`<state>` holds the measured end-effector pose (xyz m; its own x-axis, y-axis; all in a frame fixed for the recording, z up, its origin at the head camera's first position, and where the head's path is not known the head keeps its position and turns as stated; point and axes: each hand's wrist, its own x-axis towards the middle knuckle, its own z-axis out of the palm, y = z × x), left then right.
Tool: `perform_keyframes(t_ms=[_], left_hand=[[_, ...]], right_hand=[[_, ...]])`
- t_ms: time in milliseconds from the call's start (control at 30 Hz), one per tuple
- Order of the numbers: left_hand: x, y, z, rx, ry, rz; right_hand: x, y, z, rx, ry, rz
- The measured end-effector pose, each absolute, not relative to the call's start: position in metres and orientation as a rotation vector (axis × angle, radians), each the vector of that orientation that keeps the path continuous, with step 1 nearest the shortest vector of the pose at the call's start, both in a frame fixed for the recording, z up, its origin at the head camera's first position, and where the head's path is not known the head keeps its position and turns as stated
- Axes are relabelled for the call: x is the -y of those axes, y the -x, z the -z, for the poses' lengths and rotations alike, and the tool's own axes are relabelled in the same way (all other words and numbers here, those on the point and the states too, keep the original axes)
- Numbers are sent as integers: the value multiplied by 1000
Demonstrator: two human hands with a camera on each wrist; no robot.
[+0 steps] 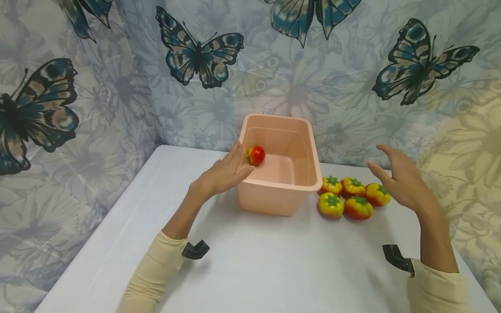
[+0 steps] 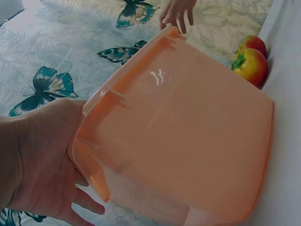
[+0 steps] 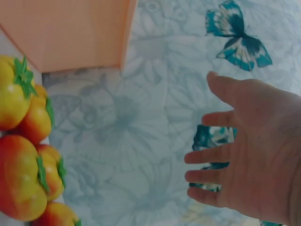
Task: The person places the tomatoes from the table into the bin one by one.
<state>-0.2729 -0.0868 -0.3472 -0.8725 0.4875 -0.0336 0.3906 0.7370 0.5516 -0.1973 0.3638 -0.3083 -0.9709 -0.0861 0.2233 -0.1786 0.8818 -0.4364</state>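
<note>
A peach-coloured plastic bin (image 1: 279, 198) stands on the white table with one red-and-yellow tomato-like fruit (image 1: 256, 155) inside, by its left wall. My left hand (image 1: 222, 174) rests on the bin's left rim, fingers extended; in the left wrist view the hand (image 2: 47, 157) lies along the rim of the bin (image 2: 188, 127). Right of the bin several yellow-red fruits with green tops (image 1: 331, 205) sit in a cluster. Over the table beyond them my right hand (image 1: 405, 180) is held in the air, empty, fingers spread; the right wrist view shows this hand (image 3: 254, 150) too.
White table (image 1: 274, 265) extends in front of the bin and to its left. Behind it hangs a butterfly-and-flower patterned cloth (image 1: 219, 108), close to the bin's back. The fruit cluster (image 3: 19, 179) lies near the bin's right side.
</note>
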Motion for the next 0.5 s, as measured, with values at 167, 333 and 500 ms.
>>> perform_keyframes(t_ms=[167,333,500], left_hand=[[86,274,347,-2750,-682,-830],[87,274,348,-2752,-692,-843],[87,273,348,-2755,-707,-843]], right_hand=[[-384,196,312,2892,-181,-674],[-400,194,314,2947,-131,-631],[-409,192,314,3027,-60,-579]])
